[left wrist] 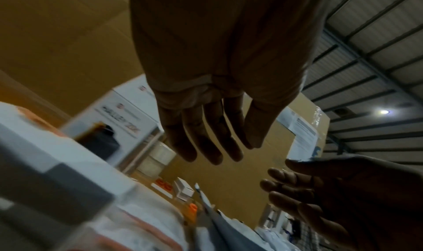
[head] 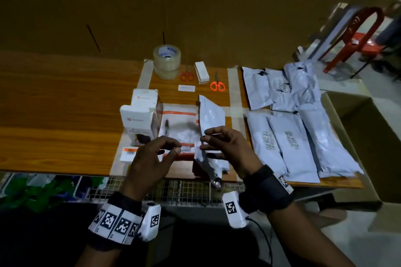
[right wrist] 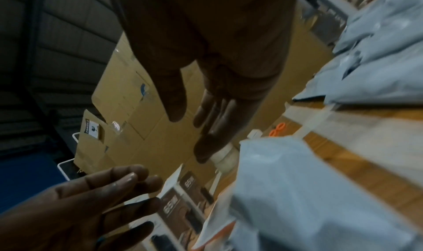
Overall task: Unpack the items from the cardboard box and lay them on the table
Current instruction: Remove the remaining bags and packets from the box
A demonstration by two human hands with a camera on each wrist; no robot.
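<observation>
A grey mailer bag (head: pixel 210 117) stands tilted on edge at the table's front, over a clear packet with orange stripes (head: pixel 179 126). My right hand (head: pixel 213 141) hovers in front of the bag's lower part. In the right wrist view that hand (right wrist: pixel 190 137) has straight fingers with nothing between them, and the bag (right wrist: pixel 297 191) lies beside it. My left hand (head: pixel 171 147) hangs just left of the bag, loosely curled and empty (left wrist: pixel 228 151). The open cardboard box (head: pixel 355 128) stands off the table's right end.
Several grey mailers (head: pixel 293 136) cover the table's right side. Two white product boxes (head: pixel 141 115) stand at the left. Tape rolls (head: pixel 167 60), two orange scissors (head: pixel 217 85) and a small white box (head: pixel 201 72) lie at the back. A red chair (head: pixel 358 39) is far right.
</observation>
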